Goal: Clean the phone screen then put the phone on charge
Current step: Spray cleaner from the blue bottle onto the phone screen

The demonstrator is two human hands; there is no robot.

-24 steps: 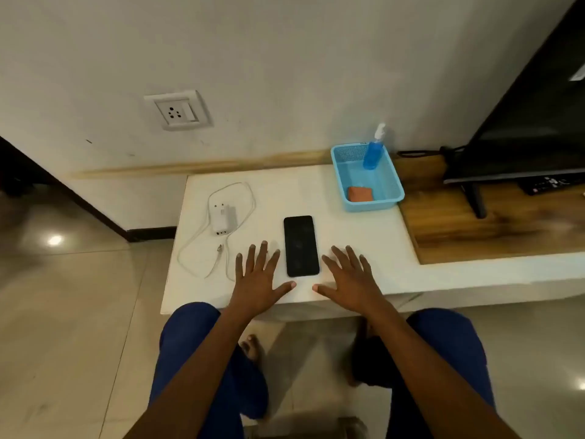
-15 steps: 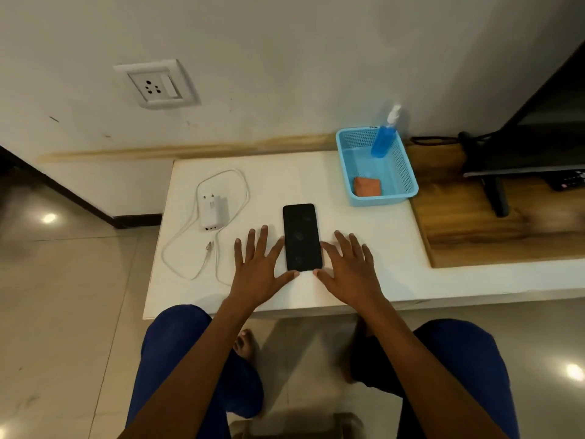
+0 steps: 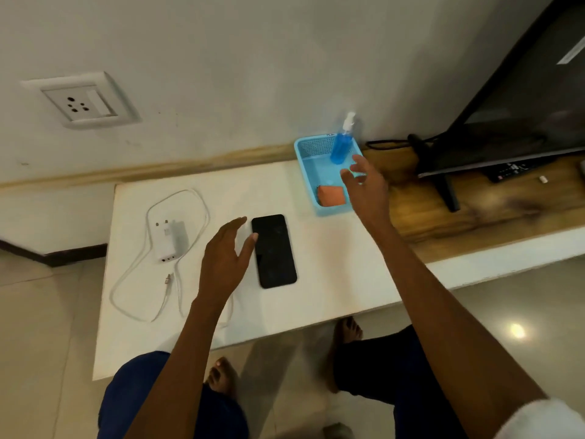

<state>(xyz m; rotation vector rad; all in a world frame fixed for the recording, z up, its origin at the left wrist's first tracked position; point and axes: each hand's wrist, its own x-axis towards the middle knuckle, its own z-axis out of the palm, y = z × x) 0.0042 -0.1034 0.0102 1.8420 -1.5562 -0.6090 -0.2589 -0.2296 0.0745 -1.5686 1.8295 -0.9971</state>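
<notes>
Step in hand: fetching the cleaning supplies, judged from the reach toward the basket; nothing wiped yet.
Right hand [image 3: 364,185]: over the basket, fingers spread and loosely bent, holding nothing; short of the bottle.
Left hand [image 3: 226,255]: just left of the phone, fingers straight and relaxed, holding nothing; thumb tip at the phone's left edge, contact unclear.
Phone [image 3: 274,250]: flat, screen up, left of and nearer than the basket; dark glass slab, rounded corners, faint smudges.
Basket [image 3: 308,147]: light blue plastic, rectangular, mesh walls.
Bottle [image 3: 341,147]: upright in the basket's far corner; slim, blue, white pump top.
Cloth [image 3: 330,195]: folded orange pad in the basket's near end; soft-looking.
Charger [image 3: 169,240]: well left of the basket; white plastic block, pins showing, thin white cable looped around it.
Socket [image 3: 83,103]: on the wall, far left of the basket and above table level; white plate.
Table [image 3: 332,280]: smooth, white, matte.
Advice: grip the bottle low on its body to avoid tipping; spray the cloth, not the glass; steady the phone with the left hand while wiping.
</notes>
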